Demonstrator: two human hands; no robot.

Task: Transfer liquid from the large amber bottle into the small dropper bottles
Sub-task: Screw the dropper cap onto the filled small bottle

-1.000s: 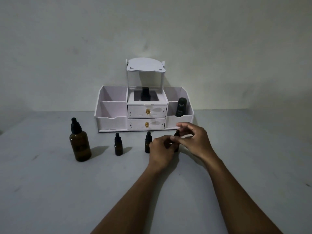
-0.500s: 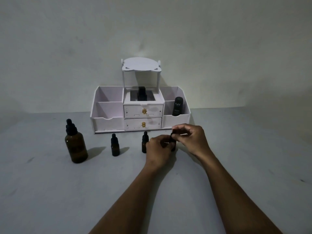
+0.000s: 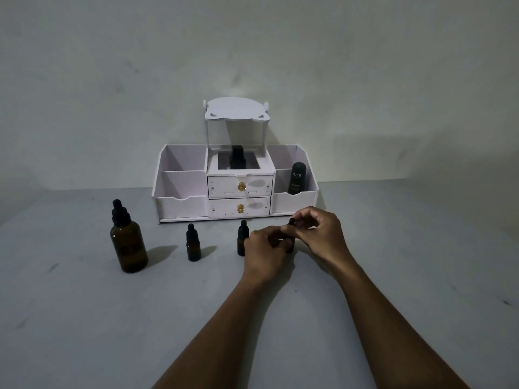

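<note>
The large amber bottle (image 3: 128, 242) with a black dropper cap stands at the left of the grey table. Two small dropper bottles stand capped to its right, one (image 3: 193, 244) apart, the other (image 3: 242, 237) just left of my left hand. A third small dropper bottle (image 3: 290, 246) is mostly hidden between my hands. My left hand (image 3: 266, 248) wraps around its body. My right hand (image 3: 320, 234) pinches its black dropper cap (image 3: 292, 221) from above.
A white desk organiser (image 3: 182, 203) with two drawers and side compartments stands against the wall behind the bottles. A dark tube marked Kahf (image 3: 296, 178) is in its right compartment, a black bottle (image 3: 238, 160) in its centre well.
My hands have stayed on the right small bottle; the right fingers have shifted on its cap. The view has moved slightly.
</note>
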